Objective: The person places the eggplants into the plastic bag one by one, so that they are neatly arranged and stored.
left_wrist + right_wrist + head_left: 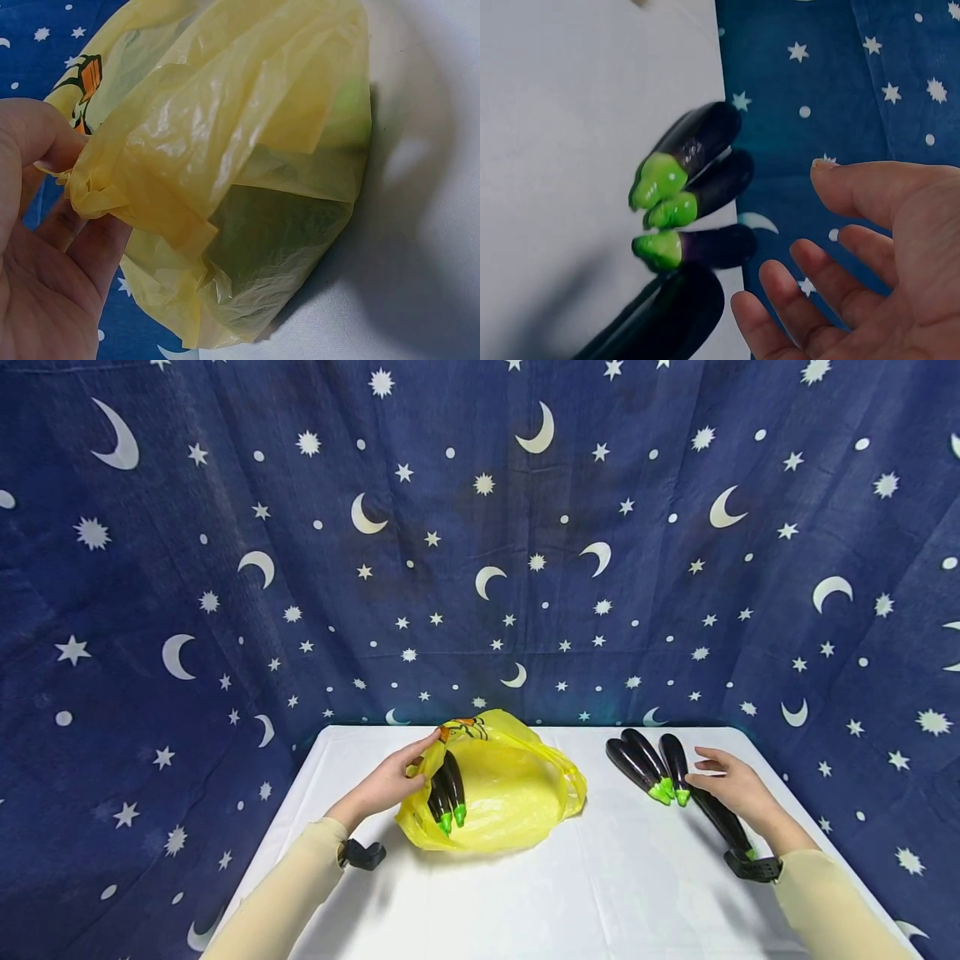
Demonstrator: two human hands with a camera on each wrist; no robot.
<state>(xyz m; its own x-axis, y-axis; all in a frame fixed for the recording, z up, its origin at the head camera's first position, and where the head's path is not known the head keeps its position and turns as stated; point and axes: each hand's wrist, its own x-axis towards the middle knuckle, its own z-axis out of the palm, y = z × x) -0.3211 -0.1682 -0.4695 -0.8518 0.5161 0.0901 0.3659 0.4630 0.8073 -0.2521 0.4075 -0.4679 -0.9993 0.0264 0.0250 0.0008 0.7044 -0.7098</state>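
Observation:
A yellow plastic bag (510,785) lies on the table with its mouth held up. My left hand (390,785) pinches the bag's left rim between thumb and fingers; the gathered plastic shows in the left wrist view. Inside the bag, at its left side, lie eggplants (452,785) with green caps. Over on the right, three dark eggplants (637,764) lie side by side. A fourth-row neighbour, another eggplant (723,822), lies nearer, partly under my right hand (735,785). That hand hovers beside them with fingers spread and nothing in its grasp.
A white cloth covers the table (525,910). Behind it hangs a dark blue curtain (450,568) printed with moons and stars, close to the table's back edge. Each wrist wears a black strap with a camera mount (363,855).

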